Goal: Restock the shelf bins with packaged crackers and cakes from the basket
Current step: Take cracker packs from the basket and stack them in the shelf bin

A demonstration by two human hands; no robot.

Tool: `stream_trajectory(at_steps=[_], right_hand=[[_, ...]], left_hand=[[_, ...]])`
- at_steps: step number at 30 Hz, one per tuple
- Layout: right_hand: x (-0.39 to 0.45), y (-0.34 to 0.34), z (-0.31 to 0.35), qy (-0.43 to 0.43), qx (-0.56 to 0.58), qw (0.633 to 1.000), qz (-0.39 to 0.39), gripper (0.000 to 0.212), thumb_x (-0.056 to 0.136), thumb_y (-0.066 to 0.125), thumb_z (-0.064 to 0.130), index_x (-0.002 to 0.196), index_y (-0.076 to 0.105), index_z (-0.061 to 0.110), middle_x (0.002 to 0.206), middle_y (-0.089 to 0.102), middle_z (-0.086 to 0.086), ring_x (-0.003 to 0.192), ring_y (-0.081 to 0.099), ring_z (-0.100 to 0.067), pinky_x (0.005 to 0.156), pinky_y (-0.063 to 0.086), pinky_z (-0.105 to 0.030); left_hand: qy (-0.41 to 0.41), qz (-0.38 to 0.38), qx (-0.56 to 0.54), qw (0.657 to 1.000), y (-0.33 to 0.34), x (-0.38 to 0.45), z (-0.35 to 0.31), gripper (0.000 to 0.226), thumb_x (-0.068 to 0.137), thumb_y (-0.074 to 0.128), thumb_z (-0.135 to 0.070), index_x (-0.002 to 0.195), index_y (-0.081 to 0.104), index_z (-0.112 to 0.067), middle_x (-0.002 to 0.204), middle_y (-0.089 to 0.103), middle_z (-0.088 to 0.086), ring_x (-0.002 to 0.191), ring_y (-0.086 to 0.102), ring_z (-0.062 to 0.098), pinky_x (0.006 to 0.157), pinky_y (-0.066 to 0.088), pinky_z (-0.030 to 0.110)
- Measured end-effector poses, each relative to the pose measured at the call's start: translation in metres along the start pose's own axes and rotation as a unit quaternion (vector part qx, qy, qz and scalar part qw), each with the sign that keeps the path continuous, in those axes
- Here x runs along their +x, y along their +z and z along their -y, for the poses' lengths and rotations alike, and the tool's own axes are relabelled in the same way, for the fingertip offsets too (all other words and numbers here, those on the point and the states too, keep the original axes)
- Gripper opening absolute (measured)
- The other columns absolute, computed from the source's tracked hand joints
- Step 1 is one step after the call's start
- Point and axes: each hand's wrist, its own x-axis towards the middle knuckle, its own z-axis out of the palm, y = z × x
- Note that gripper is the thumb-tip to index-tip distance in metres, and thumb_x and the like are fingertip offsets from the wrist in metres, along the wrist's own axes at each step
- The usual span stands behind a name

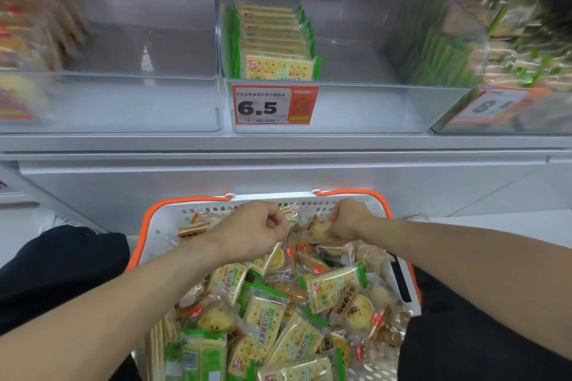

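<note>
The left bin [123, 102] looks nearly bare beyond blurred packets at its far left edge; the middle bin [371, 108], tagged 6.5 [275, 105], holds one row of green-edged cracker packs [275, 40] standing on edge, faces toward the aisle, the row's long axis running front to back, so most restocking remains; below, the white-and-orange basket [161, 219] is heaped with crackers and cakes; the left hand [250, 229] curls, pinching a wrapper edge; the right hand [346, 219] grips a round cake packet [318, 230]
</note>
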Motion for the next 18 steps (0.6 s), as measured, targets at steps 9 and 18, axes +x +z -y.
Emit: stream_trajectory(at_steps=[9, 18], right_hand=[[-0.024, -0.036, -0.006, -0.076, 0.241, 0.966, 0.058, 0.023, 0.083, 0.066, -0.012, 0.093, 0.057, 0.007, 0.076, 0.068, -0.015, 0.064, 0.067, -0.022, 0.065, 0.057, -0.034], [-0.082, -0.060, -0.006, -0.267, 0.292, 0.910, 0.120, 0.043, 0.079, 0.074, -0.017, 0.066, 0.044, 0.012, 0.077, 0.067, -0.011, 0.075, 0.068, -0.019, 0.073, 0.055, -0.030]], left_hand=[[0.025, -0.039, -0.014, 0.999, -0.018, -0.009, 0.000, 0.009, 0.098, 0.061, -0.028, 0.092, 0.066, -0.024, 0.088, 0.067, -0.006, 0.078, 0.067, 0.011, 0.060, 0.047, 0.018], [0.029, 0.028, -0.003, 0.999, -0.025, -0.018, 0.003, 0.058, 0.086, 0.065, -0.060, 0.132, 0.043, -0.032, 0.121, 0.054, -0.014, 0.110, 0.057, 0.003, 0.097, 0.050, 0.031]])
